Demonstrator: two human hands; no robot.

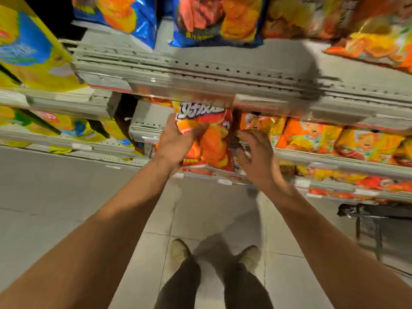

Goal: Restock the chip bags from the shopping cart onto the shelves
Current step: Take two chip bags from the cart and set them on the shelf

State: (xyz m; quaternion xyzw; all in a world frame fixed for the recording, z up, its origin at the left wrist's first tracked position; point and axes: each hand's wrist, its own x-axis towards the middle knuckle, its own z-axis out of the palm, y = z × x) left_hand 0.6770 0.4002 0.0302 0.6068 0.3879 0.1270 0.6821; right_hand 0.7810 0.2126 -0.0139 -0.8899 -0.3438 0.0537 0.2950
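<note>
Restocking underway w/ shelves mostly full: left hand (176, 143) has fingers wrapped round a red-orange chip bag (208, 139) at mid-frame shelf (312, 158), right hand (256, 157) spread open & empty beside it; cart (365, 221) at right edge, contents not visible.

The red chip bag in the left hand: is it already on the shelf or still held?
Still held. The left hand grips the red chip bag by its edge, in front of the shelf.
</note>
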